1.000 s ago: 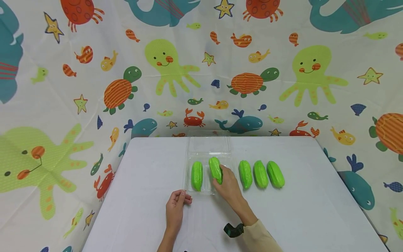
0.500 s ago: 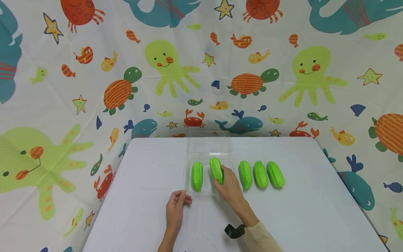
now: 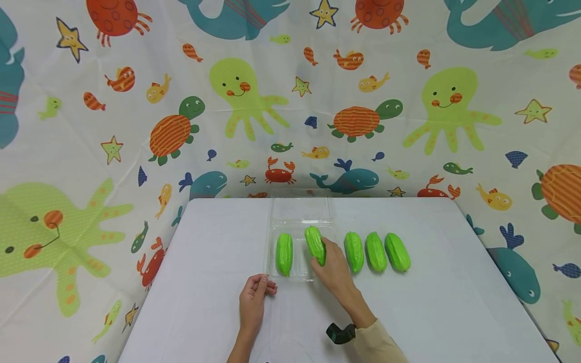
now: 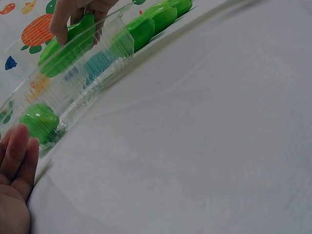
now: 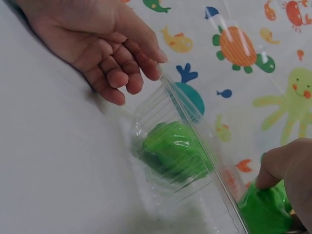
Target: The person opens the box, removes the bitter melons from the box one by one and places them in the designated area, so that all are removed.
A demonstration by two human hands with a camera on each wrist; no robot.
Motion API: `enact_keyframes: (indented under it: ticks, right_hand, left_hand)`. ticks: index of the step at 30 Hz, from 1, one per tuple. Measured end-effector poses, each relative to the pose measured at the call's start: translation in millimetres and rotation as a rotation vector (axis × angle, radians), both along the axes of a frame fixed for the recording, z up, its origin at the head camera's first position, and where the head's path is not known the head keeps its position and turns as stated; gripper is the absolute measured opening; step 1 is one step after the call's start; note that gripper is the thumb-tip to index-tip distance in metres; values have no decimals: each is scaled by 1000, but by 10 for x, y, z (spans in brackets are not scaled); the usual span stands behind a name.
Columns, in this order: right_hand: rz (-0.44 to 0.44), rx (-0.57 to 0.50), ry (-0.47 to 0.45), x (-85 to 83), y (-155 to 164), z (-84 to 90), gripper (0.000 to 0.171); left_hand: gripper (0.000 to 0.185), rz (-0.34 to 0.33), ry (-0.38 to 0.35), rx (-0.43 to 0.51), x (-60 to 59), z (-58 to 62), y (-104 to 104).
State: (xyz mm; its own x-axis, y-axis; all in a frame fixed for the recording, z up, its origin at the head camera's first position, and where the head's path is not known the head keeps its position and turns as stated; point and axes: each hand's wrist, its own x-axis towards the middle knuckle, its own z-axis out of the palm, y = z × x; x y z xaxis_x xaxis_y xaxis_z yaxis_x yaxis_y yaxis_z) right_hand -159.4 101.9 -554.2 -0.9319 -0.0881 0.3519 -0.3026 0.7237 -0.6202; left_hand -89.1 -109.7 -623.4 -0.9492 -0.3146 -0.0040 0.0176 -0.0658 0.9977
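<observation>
My right hand grips a bright green, glossy, cucumber-shaped vegetable by its right side, tilted above the right half of a clear plastic clamshell box. In the left wrist view, that vegetable is raised over the box's rim. A similar green vegetable lies in the left half of the box. At the front left corner, my left hand pinches the rim between thumb and index finger, as the right wrist view shows; its other fingers are loosely curled.
Three more green vegetables lie in a row right of the box. The box's lid is folded back toward the rear edge of the white table. A sea-animal printed cloth hangs behind.
My right hand has shifted slightly to the right with the green vegetable in its grip. The left hand stays at the box corner.
</observation>
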Motion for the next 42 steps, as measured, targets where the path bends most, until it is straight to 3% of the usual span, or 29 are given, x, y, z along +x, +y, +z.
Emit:
enact_keyframes:
  ticks: [8,17,33,42]
  right_hand:
    - [-12,-18,13,-6,38,-12,57]
    - [-16,-19,53,-5,73,-10,55]
    - [-32,-62,-20,30,136,46,58]
    - [-41,-57,-49,23,212,62,60]
  left_hand:
    - [25,15,-38,-4,-19,-9,11]
    - [27,10,-22,0,-9,-1,7]
    - [25,13,-28,-5,-6,-2,-4]
    - [26,9,-34,6,58,249,34]
